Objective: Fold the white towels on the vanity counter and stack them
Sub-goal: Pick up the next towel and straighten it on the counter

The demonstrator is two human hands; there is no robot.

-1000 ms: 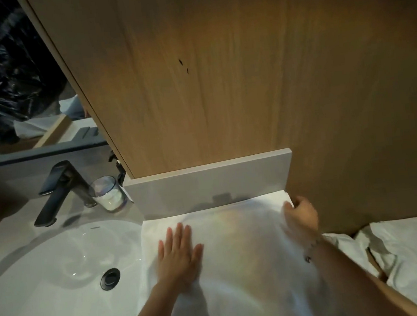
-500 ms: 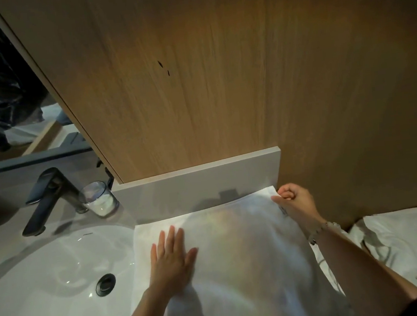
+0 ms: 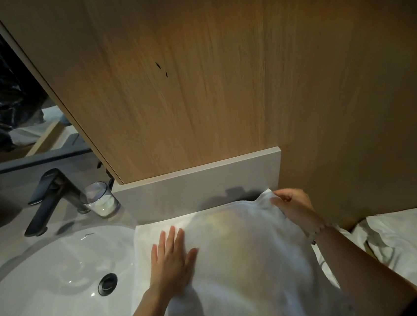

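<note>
towel (image 3: 238, 257): spread flat on the counter (image 3: 129, 219), just right of the sink (image 3: 49, 290), far edge close to the backsplash (image 3: 200, 187). left edge looks like it laps over the basin rim.
left hand (image 3: 173, 259): flat, fingers straight, pressing the towel's left half down. not gripping anything.
right hand (image 3: 292, 205): pinching the far right corner, which is lifted a bit off the counter.
step (my guess): first fold, corner abt to come across. so early on imo.
risk 1: thin pinch on one corner only. if it slips mid-swing the flap drops short and the fold comes out crooked.
risk 2: if my left palm lets up while I pull, the whole towel drags w/ it, prob bunching. pull the other way and the left edge could slide into the basin. can't tell if it's wet in there.
risk 3: bracelet (image 3: 318, 231) on my right wrist sits right against the cloth, could snag loops.
risk 4: glass (image 3: 101, 198) by the faucet (image 3: 49, 197) is near the towel's far left corner, a wide sweep could tip it.
other towels (image 3: 403, 235): crumpled heap to my right, not folded yet, nothing stacked afaict.
</note>
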